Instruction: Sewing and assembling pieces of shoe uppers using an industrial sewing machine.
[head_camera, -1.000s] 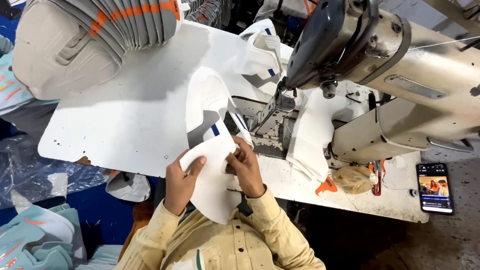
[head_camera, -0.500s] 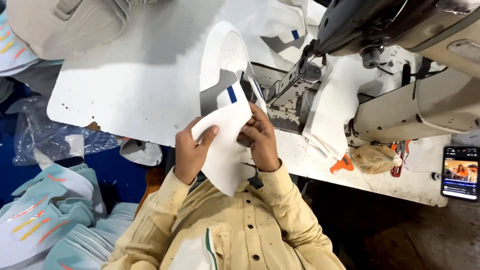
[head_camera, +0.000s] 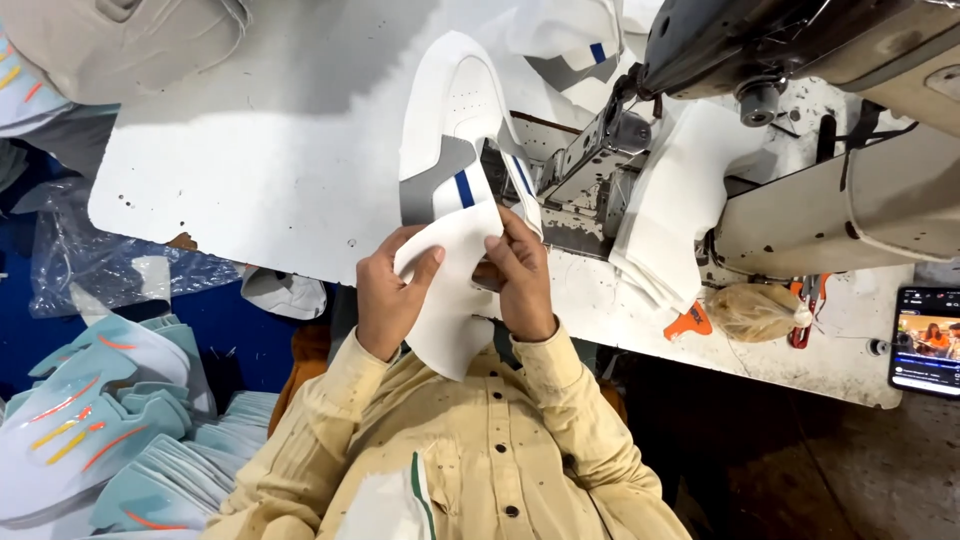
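The hands have drawn nearer the shirt; left hand (head_camera: 388, 296) and right hand (head_camera: 520, 277) pinch the white shoe upper (head_camera: 450, 190).

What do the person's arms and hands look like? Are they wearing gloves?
No gloves: the left hand and the right hand are bare, with no rings or watch showing. Both arms are covered by the long sleeves of a pale yellow button-up shirt, which reach down to the wrists. The shirt has small dark buttons down the front and little dark specks on the cloth.

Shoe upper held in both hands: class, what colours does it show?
The shoe upper is white with grey panels and blue stripes; head view.
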